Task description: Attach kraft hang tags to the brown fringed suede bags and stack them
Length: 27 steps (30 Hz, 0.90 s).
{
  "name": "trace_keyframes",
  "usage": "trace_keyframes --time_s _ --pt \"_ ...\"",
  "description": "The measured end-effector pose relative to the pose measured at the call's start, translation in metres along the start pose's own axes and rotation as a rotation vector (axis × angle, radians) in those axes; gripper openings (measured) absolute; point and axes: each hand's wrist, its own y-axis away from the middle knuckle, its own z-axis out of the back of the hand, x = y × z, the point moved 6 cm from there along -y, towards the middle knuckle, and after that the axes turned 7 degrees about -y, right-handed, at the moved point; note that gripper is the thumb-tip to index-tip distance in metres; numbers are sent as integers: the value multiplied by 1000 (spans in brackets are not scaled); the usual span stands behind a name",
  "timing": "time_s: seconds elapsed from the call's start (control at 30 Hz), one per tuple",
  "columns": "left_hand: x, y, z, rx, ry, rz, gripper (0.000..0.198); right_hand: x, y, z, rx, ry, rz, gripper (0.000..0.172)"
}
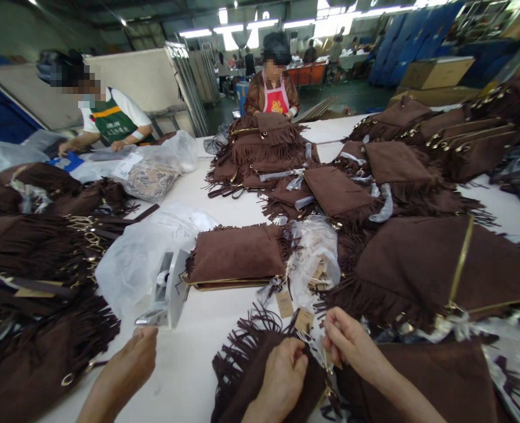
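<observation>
My left hand [281,371] is closed over a brown fringed bag [246,364], its fingertips pinched at the white tag string [316,351]. A small kraft tag [304,321] hangs just above those fingers. My right hand [350,341] comes in from the lower right, fingers pinched on the same string, close to the bag's gold-coloured hardware [329,390]. Its exact grip is partly hidden by the fingers. Another person's hand [138,355] reaches in from the lower left, fingers pinched beside a tape dispenser [169,288].
A brown bag with a gold zip [237,255] lies ahead, beside clear plastic with tags [315,252]. Fringed bags are piled left [26,252] and right [418,270]. Plastic film [127,264] lies behind the dispenser. Two co-workers [114,120] [275,88] are across the table.
</observation>
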Motion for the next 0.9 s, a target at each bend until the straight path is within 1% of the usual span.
trace_keyframes --time_s 0.07,0.1,0.13,0.17,0.2,0.23,0.27,0.3,0.33,0.37,0.4,0.43,0.47,0.5,0.53,0.6,0.67,0.73,0.77,0.83,0.9 --pt "-1 -2 -1 12 -67 -7 55 -1 1 3 -3 10 2 26" --pt "-8 -5 -2 26 -106 -27 55 -2 2 4 0 10 3 25" --pt "-20 -9 -6 61 -126 -61 53 -2 3 5 2 6 7 25" --pt "-39 -14 -13 113 -123 -97 49 -3 4 6 2 0 10 25" --pt "-63 -19 -23 162 -102 -119 44 -4 6 7 3 -2 11 25" --pt "-92 -24 -38 251 -28 -134 34 -6 8 8 6 1 12 25" --pt "-121 -30 -55 299 42 -86 24 -9 10 8 16 16 9 24" --pt "-149 -37 -71 314 109 2 17 -14 13 8 32 42 2 20" --pt "-178 -44 -89 329 131 16 16 -19 16 7 58 80 -10 15" --pt "-205 -50 -105 341 141 21 19 -25 19 5 85 124 -21 14" --pt "-225 -55 -118 348 146 35 24 -32 21 4 104 170 -27 20" --pt "-238 -59 -129 350 145 68 28 -37 23 2 113 212 -27 27" --pt "-244 -62 -135 350 160 108 31 -42 25 -1 116 241 -25 32" --pt "-246 -64 -138 347 187 154 32 -45 25 -4 113 256 -24 34" --pt "-243 -65 -137 339 231 199 31 -47 25 -7 107 266 -27 32" --pt "-233 -66 -129 306 367 262 26 -45 22 -14 92 299 2 20" --pt "-223 -66 -118 268 536 298 19 -36 18 -21 68 365 94 11" --pt "-212 -64 -107 264 726 356 16 -26 17 -25 46 439 195 14" --pt "-206 -63 -102 277 821 401 17 -23 17 -27 44 467 226 13" --pt "-192 -59 -90 294 999 503 26 -20 20 -28 61 501 251 8" --pt "-173 -54 -74 238 1097 578 36 -19 25 -28 103 462 256 7"
